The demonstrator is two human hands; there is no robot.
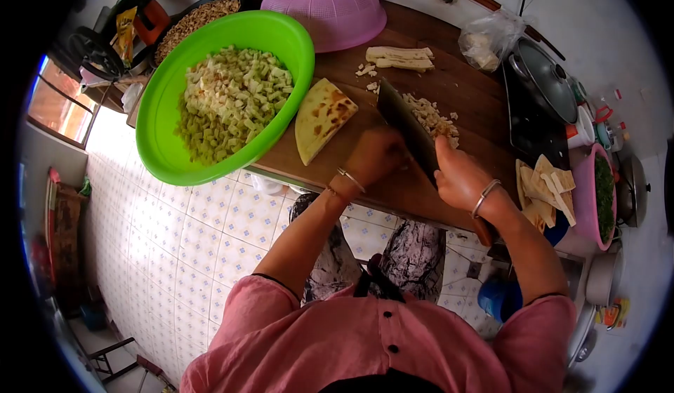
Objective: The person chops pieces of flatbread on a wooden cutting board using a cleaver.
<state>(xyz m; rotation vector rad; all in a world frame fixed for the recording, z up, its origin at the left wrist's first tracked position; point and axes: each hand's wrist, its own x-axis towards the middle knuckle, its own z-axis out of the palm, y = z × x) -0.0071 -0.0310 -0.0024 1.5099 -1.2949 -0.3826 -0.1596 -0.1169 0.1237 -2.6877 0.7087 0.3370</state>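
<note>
My right hand (460,175) is closed around a cleaver (407,123), whose broad dark blade slants across the wooden board. Its brown handle end shows below my wrist. Just left of the blade is my left hand (382,156), blurred, so I cannot make out its fingers or anything in them. Small chopped pale pieces (432,119) lie along the blade's right side. Cut flatbread strips (400,57) rest farther back, with crumbs beside them. A browned flatbread wedge (323,119) lies to the left of my left hand.
A green basin (300,42) holds diced pale-green pieces and overhangs the counter edge. Behind it stand an upturned pink colander (323,7) and a pan of brown bits (196,28). Flatbread pieces (547,186), a pink tub of greens (584,196) and a lidded pan (544,77) are right.
</note>
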